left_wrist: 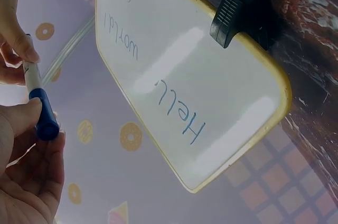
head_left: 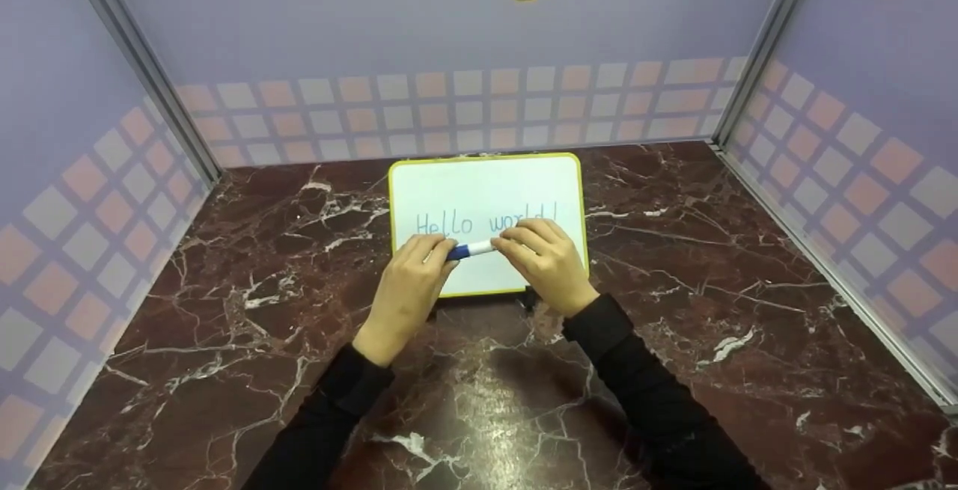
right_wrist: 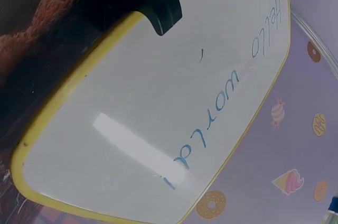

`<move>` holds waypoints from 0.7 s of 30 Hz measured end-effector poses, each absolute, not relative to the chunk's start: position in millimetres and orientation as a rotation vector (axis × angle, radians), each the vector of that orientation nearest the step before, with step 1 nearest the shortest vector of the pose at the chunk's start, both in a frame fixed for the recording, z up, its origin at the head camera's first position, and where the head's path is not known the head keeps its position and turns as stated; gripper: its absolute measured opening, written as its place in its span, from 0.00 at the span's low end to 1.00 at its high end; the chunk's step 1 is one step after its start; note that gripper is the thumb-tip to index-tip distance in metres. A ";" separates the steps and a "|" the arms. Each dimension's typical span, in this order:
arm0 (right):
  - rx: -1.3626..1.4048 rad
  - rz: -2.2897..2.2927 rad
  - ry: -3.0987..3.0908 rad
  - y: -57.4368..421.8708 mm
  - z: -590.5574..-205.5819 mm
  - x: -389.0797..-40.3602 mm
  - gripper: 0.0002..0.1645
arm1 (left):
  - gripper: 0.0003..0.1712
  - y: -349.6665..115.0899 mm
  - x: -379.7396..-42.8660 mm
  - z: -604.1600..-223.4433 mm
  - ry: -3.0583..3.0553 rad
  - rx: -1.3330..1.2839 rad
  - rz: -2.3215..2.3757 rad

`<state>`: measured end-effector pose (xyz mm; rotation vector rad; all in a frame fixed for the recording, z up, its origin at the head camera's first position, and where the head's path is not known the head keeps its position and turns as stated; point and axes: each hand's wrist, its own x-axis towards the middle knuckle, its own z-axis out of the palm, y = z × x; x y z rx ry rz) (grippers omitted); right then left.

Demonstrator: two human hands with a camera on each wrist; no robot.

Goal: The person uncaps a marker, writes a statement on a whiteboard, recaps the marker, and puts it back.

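Note:
Both hands hold a marker with a white barrel and a blue cap [left_wrist: 45, 115] in front of a whiteboard [head_left: 486, 183]. My left hand [head_left: 410, 280] pinches the capped end between thumb and fingers. At the other end, my right hand [head_left: 550, 259] pinches the white barrel [head_left: 481, 247]. The yellow-framed board bears "Hello world!" in blue handwriting [right_wrist: 215, 106]; in the head view the hands overlap part of it. Only a bit of the marker [right_wrist: 332, 211] enters the right wrist view, at the lower right edge, with both hands outside it.
Black clip-like feet [left_wrist: 232, 20] grip the board's lower edge. Beneath lies a dark red marbled tabletop [head_left: 262, 310]. Purple panels with pastel checks and sweet motifs form the back wall [head_left: 434, 34] and both sides, joined by metal corner posts [head_left: 775, 41].

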<state>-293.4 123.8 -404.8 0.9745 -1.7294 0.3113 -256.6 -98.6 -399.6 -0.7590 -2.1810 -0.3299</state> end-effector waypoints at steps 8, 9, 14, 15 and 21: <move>0.870 0.438 -1.724 139.6 -399.0 -299.4 0.09 | 0.37 -105.5 -260.0 -395.2 -2.171 -0.713 -0.314; 0.846 0.465 -1.726 142.8 -397.3 -300.5 0.09 | 0.38 -107.0 -261.2 -395.0 -2.171 -0.699 -0.297; 0.703 0.574 -1.750 161.1 -389.3 -304.6 0.10 | 0.44 -117.7 -269.7 -395.0 -2.245 -0.580 -0.219; 0.677 0.590 -1.754 165.0 -388.0 -305.3 0.10 | 0.45 -120.6 -271.7 -395.9 -2.275 -0.549 -0.219; 0.513 0.671 -1.781 192.6 -385.5 -311.0 0.09 | 0.47 -141.9 -282.4 -404.8 -2.439 -0.389 -0.250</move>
